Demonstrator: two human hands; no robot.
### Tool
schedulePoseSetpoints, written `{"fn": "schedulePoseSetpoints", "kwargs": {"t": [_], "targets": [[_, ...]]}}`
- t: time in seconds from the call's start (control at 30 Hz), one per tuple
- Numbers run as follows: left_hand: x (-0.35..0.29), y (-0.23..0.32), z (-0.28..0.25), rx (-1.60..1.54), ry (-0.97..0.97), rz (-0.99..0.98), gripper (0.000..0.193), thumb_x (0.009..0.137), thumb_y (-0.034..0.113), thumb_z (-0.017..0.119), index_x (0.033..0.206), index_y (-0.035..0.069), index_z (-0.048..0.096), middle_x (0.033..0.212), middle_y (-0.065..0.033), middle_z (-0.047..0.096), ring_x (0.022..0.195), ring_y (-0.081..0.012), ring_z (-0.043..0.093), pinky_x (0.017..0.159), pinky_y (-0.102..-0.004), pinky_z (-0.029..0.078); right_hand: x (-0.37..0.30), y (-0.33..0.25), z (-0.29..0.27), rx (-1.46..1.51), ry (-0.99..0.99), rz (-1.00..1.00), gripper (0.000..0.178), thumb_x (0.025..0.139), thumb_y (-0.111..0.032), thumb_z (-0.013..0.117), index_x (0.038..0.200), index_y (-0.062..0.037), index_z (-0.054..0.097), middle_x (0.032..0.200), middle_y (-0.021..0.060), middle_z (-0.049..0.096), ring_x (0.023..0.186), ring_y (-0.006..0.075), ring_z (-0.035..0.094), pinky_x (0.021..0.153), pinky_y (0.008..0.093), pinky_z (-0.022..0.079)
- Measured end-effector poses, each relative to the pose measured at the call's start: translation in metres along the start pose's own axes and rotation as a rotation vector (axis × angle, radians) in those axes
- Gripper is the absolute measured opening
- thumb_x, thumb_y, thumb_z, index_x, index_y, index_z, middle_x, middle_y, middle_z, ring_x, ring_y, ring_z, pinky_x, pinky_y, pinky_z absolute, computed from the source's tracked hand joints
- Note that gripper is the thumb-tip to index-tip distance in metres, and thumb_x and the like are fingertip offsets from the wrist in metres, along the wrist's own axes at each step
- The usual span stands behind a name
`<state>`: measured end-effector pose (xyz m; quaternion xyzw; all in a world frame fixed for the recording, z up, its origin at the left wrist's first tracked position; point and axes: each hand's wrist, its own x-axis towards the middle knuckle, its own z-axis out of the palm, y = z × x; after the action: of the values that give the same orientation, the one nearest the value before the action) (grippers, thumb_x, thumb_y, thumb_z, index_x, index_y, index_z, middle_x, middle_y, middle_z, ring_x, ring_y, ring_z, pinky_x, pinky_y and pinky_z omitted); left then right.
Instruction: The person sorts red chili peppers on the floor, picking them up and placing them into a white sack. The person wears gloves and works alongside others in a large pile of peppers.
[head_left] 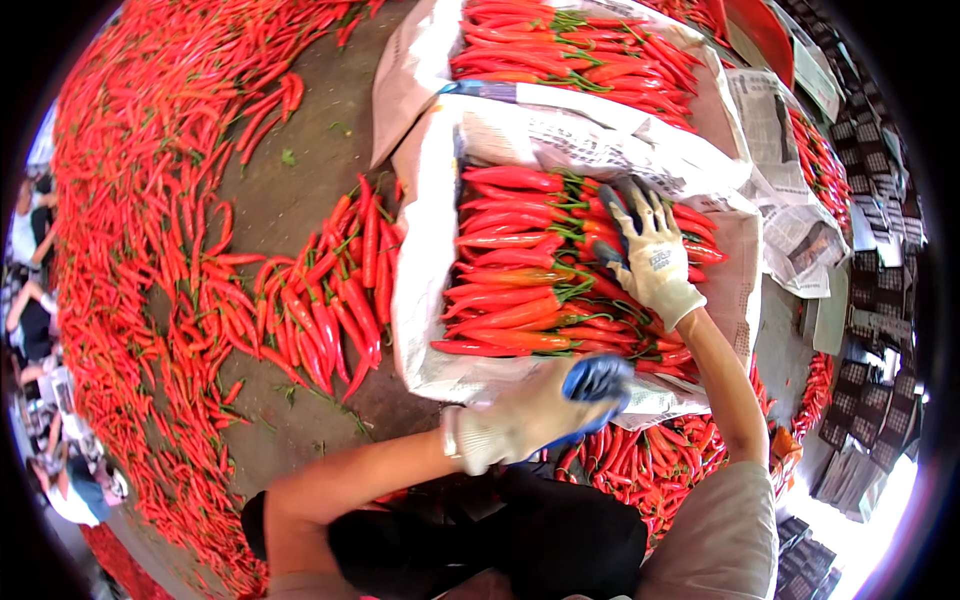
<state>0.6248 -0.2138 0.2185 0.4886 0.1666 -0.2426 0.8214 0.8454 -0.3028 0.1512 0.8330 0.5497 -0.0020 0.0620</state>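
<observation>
My right hand [655,250], in a cream glove with dark fingertips, lies with spread fingers on the red chili peppers [515,270] in the nearer box [425,345]. These peppers lie in rows, most with their green stems toward the middle. My left hand [545,405], in a cream glove with a blue palm side, is over the box's near edge. Motion blurs its fingers, and I cannot make out whether it holds anything. The box is lined with printed paper.
A second paper-lined box [410,75] of chili peppers stands beyond. A large heap of loose peppers [150,200] spreads along the left, and more peppers [660,465] lie near my lap. Newspaper sheets [790,200] and dark crates [875,270] are at right. Several people are at the far left.
</observation>
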Motion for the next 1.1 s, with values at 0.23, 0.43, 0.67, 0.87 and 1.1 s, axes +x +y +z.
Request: {"fn": "schedulePoseSetpoints", "kwargs": {"t": [0.23,0.43,0.67,0.87,1.1], "targets": [[-0.163,-0.031,-0.08,0.741,0.127,0.031,0.042,0.081,0.021,0.07,0.118,0.005,0.058,0.104,-0.0103,0.065,0.094,-0.0214,0.065,0.082,-0.0328,0.051,0.01,-0.014,-0.012,0.033,0.055,0.027,0.067,0.082,-0.032,0.064,0.14,-0.0118,0.037,0.14,0.0198,0.038,0.13,0.0381,0.035,0.108,0.0478,0.03],[-0.272,-0.136,-0.132,0.714,0.518,-0.329,0.039,0.076,0.026,0.068,0.111,0.009,0.06,0.099,-0.0122,0.066,0.088,-0.0297,0.064,0.077,-0.0404,0.051,0.011,-0.112,-0.094,0.558,0.387,-0.157,0.042,0.077,-0.002,0.064,0.119,0.0005,0.056,0.111,0.0181,0.061,0.103,0.0308,0.06,0.09,0.037,0.046],[-0.28,-0.334,-0.111,0.781,0.782,-0.274,0.039,0.078,0.035,0.066,0.101,0.004,0.06,0.094,-0.0175,0.063,0.092,-0.0352,0.061,0.08,-0.0445,0.049,0.022,-0.343,-0.104,0.372,-0.263,-1.13,0.044,0.073,-0.026,0.069,0.111,-0.006,0.058,0.11,0.0155,0.058,0.099,0.0352,0.056,0.087,0.0448,0.046],[-0.303,-0.363,-0.098,0.253,0.812,0.075,0.033,0.077,0.029,0.068,0.104,0.011,0.064,0.084,-0.0154,0.066,0.082,-0.0311,0.064,0.078,-0.0404,0.05,0.032,-0.49,-0.008,0.302,-0.622,-1.18,0.053,0.075,-0.033,0.067,0.12,-0.0095,0.053,0.117,0.0181,0.053,0.107,0.0365,0.053,0.093,0.046,0.042],[-0.43,-0.357,-0.231,0.264,2.223,0.112,0.034,0.076,0.018,0.071,0.107,0.005,0.064,0.095,-0.0184,0.065,0.083,-0.0334,0.063,0.075,-0.0394,0.051,0.069,-0.67,0.003,0.357,-0.112,-0.974,0.053,0.079,-0.028,0.065,0.126,-0.0115,0.047,0.12,0.0172,0.05,0.112,0.0359,0.05,0.094,0.0467,0.04]]}}
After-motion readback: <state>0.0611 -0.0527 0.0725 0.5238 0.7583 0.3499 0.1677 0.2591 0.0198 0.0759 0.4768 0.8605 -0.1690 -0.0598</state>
